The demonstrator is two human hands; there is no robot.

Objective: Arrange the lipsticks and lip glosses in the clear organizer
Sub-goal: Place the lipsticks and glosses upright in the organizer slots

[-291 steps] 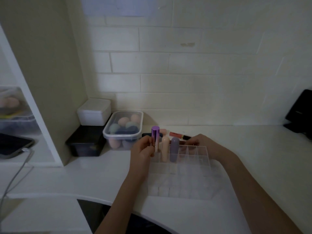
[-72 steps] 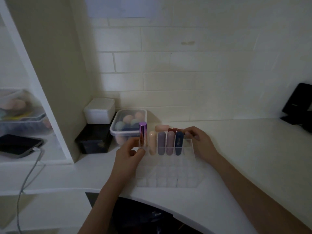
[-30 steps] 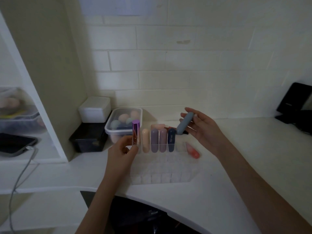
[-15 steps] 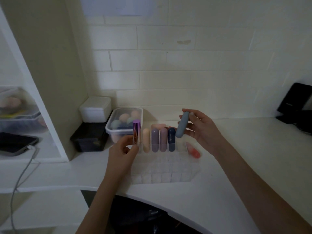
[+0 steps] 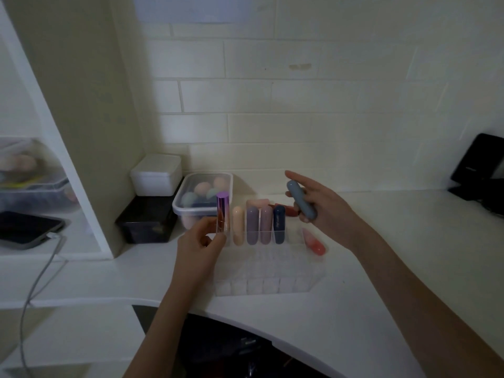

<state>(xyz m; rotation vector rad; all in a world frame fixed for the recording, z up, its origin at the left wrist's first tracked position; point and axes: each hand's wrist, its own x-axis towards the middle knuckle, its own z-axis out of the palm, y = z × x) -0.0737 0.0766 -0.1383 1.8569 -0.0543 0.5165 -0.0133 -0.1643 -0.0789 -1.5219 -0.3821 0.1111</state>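
Five tubes in place: back row of the clear organizer [image 5: 272, 268], upright, side by side.
Right hand [image 5: 321, 211]: holds the grey-blue tube [image 5: 301, 199] aloft, fingers curled around it.
Tube's axis: tilted, rounded top leaning up and left.
Open slot: just below-left of that tube, beside the navy tube [image 5: 279, 223].
Left hand [image 5: 201, 241]: grips the organizer's left corner at the purple lipstick [image 5: 222, 211].
Look: matte, capsule-shaped, smooth.

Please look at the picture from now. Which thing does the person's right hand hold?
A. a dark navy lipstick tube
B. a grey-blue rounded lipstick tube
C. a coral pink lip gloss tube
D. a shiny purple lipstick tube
B: the right hand pinches the grey-blue rounded lipstick tube in the air, above the back right of the clear plastic organizer.
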